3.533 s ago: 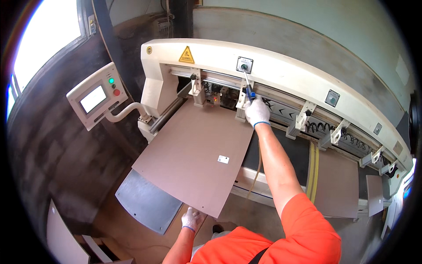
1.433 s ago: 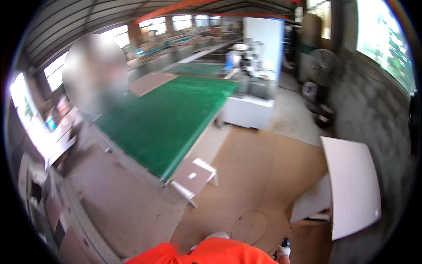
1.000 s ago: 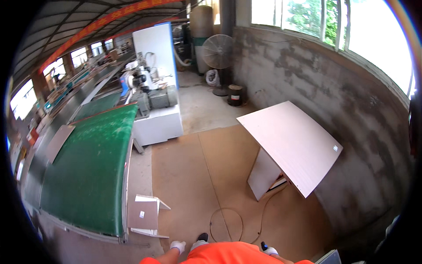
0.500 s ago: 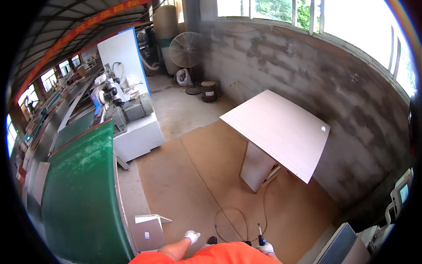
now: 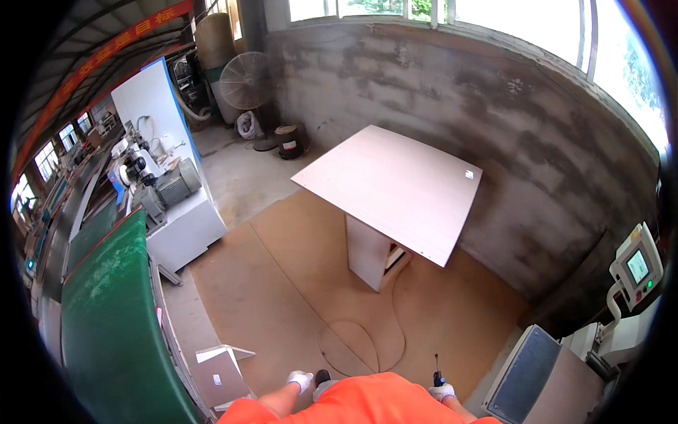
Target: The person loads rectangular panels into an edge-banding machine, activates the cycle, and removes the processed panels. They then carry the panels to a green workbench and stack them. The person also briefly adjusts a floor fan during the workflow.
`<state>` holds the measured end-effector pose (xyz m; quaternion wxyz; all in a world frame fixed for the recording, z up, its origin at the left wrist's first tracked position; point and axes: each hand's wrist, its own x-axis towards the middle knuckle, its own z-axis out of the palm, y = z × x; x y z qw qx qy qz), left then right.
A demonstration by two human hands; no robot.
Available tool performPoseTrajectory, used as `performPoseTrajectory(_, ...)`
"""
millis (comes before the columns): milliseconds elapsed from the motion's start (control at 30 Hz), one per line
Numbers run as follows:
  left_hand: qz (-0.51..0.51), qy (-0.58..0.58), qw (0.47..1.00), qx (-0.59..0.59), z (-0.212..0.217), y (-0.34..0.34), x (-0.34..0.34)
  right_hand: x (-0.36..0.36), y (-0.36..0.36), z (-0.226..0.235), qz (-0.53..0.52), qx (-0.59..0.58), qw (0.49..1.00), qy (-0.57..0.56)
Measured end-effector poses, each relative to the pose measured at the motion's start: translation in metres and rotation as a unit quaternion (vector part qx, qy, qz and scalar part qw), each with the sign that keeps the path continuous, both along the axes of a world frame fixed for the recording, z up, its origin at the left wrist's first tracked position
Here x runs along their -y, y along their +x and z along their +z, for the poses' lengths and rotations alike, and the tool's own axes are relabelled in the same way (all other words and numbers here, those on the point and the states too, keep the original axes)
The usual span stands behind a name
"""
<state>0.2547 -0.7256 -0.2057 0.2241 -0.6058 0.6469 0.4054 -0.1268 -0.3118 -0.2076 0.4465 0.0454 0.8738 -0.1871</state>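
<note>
Ahead of the right hand's grip (image 5: 442,389), a dark-stained grey wall (image 5: 395,81) is running beneath framed windows (image 5: 508,27) that are letting in daylight. Brown floor sheeting (image 5: 304,247) is spreading left of the grip; farther ahead-left, a pedestal fan (image 5: 244,79) is standing on pale concrete (image 5: 229,167).

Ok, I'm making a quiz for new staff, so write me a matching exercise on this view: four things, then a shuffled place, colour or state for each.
Things:
1. tool
2. belt
3. fan
4. screen

Places, colours, states:
A. lit
B. beside the dark bucket
C. in the right hand
D. green

Pairs: 1-C, 2-D, 3-B, 4-A
</note>
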Motion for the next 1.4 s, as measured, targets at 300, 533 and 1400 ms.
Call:
performPoseTrajectory(300,0.074,0.013,0.985,-0.157,0.007,-0.153,-0.061,-0.038,-0.1,0.042,-0.109,-0.056,0.99,-0.066)
performPoseTrajectory(533,-0.007,0.035,0.994,-0.101,0.022,-0.22,-0.022,-0.034,-0.152,0.014,-0.158,-0.048,0.984,-0.072)
performPoseTrajectory(1400,-0.009,0.042,0.983,-0.179,0.045,-0.349,0.013,0.003,-0.211,0.062,-0.104,-0.063,0.989,-0.081)
